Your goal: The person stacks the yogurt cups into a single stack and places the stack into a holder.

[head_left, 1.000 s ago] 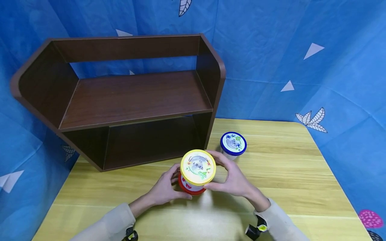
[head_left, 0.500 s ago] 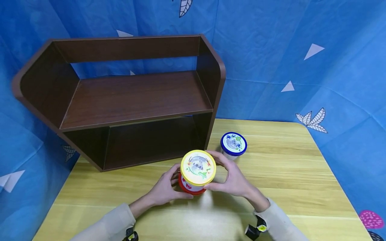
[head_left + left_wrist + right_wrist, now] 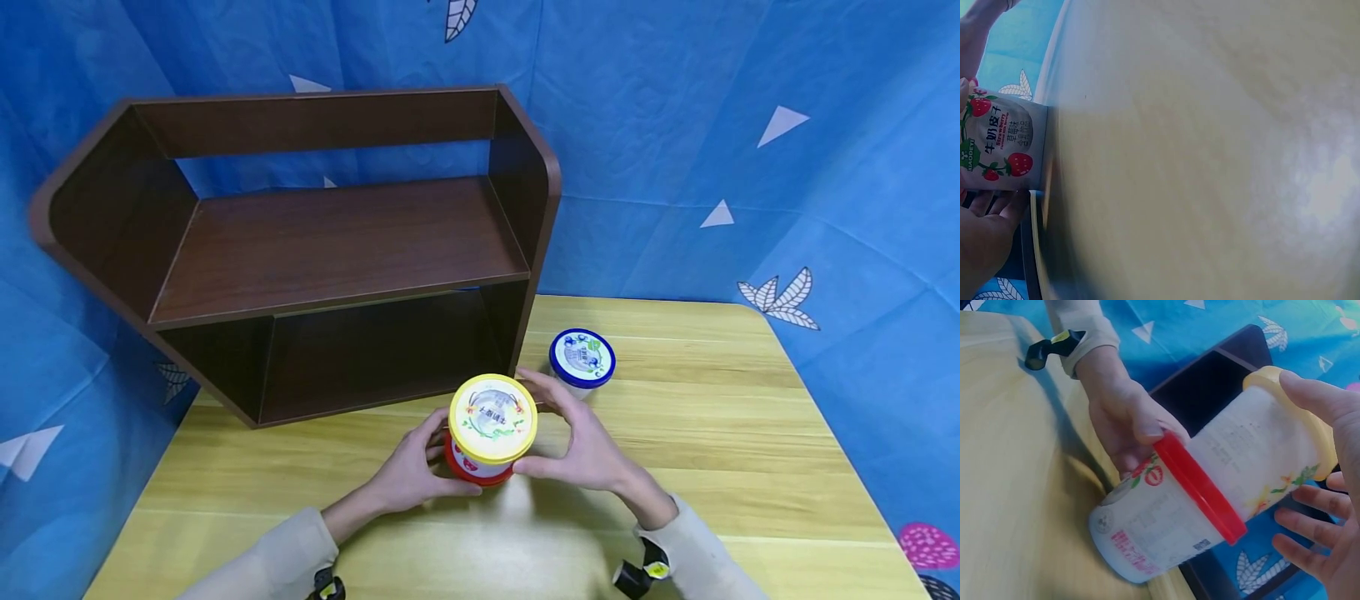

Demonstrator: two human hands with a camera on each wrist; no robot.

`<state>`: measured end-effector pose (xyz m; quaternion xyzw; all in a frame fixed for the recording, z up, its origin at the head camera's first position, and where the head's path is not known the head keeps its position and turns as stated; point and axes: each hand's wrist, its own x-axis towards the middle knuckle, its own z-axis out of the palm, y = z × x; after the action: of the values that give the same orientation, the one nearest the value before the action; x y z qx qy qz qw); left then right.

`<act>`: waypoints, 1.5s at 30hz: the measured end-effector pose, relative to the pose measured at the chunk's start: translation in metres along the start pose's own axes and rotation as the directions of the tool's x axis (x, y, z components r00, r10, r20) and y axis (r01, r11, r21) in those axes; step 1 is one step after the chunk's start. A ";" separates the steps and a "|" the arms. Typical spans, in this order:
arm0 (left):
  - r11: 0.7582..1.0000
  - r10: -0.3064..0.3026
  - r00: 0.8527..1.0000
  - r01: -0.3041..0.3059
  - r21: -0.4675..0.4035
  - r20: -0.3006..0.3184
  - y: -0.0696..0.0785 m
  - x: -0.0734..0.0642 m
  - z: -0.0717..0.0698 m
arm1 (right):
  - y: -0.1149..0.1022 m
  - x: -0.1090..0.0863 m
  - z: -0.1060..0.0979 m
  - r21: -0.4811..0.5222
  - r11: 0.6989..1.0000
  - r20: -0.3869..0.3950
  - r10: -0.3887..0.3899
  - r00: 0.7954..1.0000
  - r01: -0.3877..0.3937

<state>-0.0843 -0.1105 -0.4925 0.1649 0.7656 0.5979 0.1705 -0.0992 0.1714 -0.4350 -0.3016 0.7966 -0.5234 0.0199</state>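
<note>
A yellow-lidded tub (image 3: 493, 417) stands upright on top of a red-lidded tub (image 3: 1154, 525), which has strawberries printed on its side. My left hand (image 3: 408, 471) holds the lower tub from the left, thumb in front and fingers behind. On the other side, my right hand (image 3: 588, 446) surrounds the yellow-lidded tub loosely, its fingers spread. In the right wrist view those fingers (image 3: 1310, 525) stand off the tub's wall, while the thumb overlaps the yellow lid's edge. The left wrist view shows the lower tub's strawberry label close over the tabletop.
A dark brown two-level shelf (image 3: 337, 242) stands at the back left, its lower front edge just behind the stacked tubs. A blue-lidded tub (image 3: 582, 358) stands on the wooden table (image 3: 712, 450) behind my right hand. Blue patterned cloth (image 3: 660, 125) hangs behind.
My right hand's fingers have loosened and moved slightly right, away from the yellow-lidded tub. The left hand and both stacked tubs have stayed in place.
</note>
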 end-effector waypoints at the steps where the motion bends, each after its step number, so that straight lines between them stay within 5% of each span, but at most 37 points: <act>1: 1.000 -0.005 1.000 0.005 0.001 -0.001 0.000 0.000 0.000 | 0.000 0.000 -0.001 0.007 1.000 -0.003 -0.013 1.000 0.013; 9: 0.999 -0.025 1.000 0.025 0.025 -0.010 -0.001 0.001 0.001 | -0.001 -0.004 -0.017 0.032 0.993 -0.045 -0.109 0.993 0.110; 23: 0.999 -0.040 0.999 0.040 0.030 -0.013 0.002 0.000 0.001 | 0.002 -0.010 -0.052 0.011 0.990 -0.199 -0.135 0.971 0.140; 34: 0.999 -0.032 0.999 0.033 0.036 -0.005 0.002 0.000 0.001 | 0.022 -0.016 -0.074 0.044 0.982 -0.335 -0.160 0.929 0.185; 45: 0.999 -0.043 0.999 0.043 0.027 -0.002 0.003 -0.001 0.000 | 0.050 -0.019 -0.084 0.121 0.981 -0.459 -0.079 0.885 0.150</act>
<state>-0.0835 -0.1105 -0.4898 0.1500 0.7771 0.5840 0.1805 -0.1359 0.2636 -0.4443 -0.2156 0.7177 -0.6389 -0.1740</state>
